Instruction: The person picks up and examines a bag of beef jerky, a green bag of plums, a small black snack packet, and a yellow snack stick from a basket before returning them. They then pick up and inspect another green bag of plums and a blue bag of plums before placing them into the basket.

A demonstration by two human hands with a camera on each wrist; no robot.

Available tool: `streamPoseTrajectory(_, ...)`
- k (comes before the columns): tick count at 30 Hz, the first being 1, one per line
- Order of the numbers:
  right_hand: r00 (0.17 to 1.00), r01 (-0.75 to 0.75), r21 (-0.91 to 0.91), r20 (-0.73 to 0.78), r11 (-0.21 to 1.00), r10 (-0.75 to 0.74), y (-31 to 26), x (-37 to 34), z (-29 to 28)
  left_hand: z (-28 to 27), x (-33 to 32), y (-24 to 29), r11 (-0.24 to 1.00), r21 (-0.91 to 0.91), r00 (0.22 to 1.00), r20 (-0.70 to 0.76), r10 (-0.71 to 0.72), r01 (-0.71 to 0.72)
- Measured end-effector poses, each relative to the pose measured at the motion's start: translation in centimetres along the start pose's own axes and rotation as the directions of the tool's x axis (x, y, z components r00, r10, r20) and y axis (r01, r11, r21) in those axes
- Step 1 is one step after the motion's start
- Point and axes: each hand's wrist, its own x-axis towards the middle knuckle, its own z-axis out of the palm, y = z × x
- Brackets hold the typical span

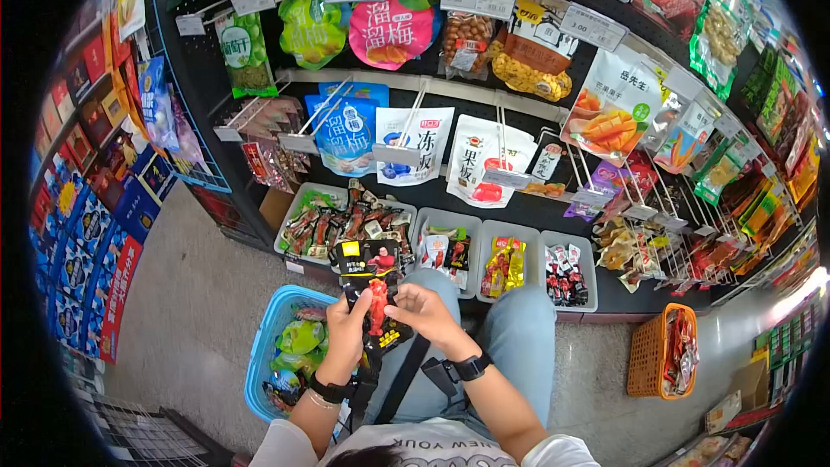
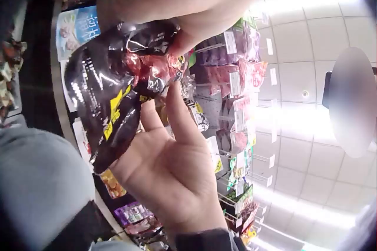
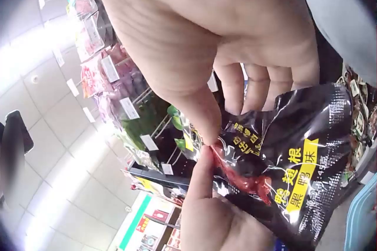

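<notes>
Both hands grip a shiny black snack bag with yellow lettering, held above the lap. On its front is a glossy red duck-wing shape; I cannot tell whether it is printed or a separate piece. My left hand pinches one side, its thumb along the red part. The right hand holds the opposite side, fingers bent behind the bag. In the right wrist view the two thumb tips come together at the bag's edge. Small wrapped snacks fill a bin just beyond the bag.
A blue basket with green and dark packets stands on the floor at left, an orange basket at right. Grey bins line the low shelf before the knees. Above hang bagged snacks, such as a white fruit pouch, on metal hooks.
</notes>
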Motion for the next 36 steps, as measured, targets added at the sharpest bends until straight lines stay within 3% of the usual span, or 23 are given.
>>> streamPoseTrajectory(5,0.996,0.093,-0.100,-0.002,0.991,-0.093,-1.0,0.4,0.6,-0.2,0.1,0.7,1.000,-0.005,1.000,-0.012,0.024,-0.024)
streamPoseTrajectory(13,0.997,0.077,-0.010,-0.028,0.997,-0.077,-0.4,0.7,1.3,-0.3,-0.7,1.3,0.998,0.026,0.995,-0.068,0.067,-0.065)
streamPoseTrajectory(20,0.997,0.079,0.156,0.000,0.985,-0.080,1.2,-0.3,0.4,-0.4,-1.4,-0.1,0.999,-0.007,0.998,-0.060,-0.036,0.036)
streamPoseTrajectory(24,1.000,-0.001,0.175,-0.025,0.984,0.006,1.3,-0.9,-0.6,0.0,-1.6,-0.5,0.979,-0.143,0.989,0.022,-0.146,0.148)
streamPoseTrajectory(28,0.998,-0.041,0.293,-0.026,0.955,0.051,3.2,-0.4,-0.6,-1.4,-1.6,-3.1,0.969,-0.137,0.977,0.069,-0.200,0.208)
streamPoseTrajectory(32,0.992,-0.097,0.249,-0.049,0.964,0.112,5.5,0.2,-0.8,-2.8,-2.0,-4.5,0.946,-0.086,0.945,0.130,-0.300,0.313)
streamPoseTrajectory(36,0.986,-0.142,0.101,-0.073,0.985,0.150,7.6,0.6,-1.7,-3.3,-1.2,-5.7,0.946,-0.010,0.943,0.081,-0.324,0.325)
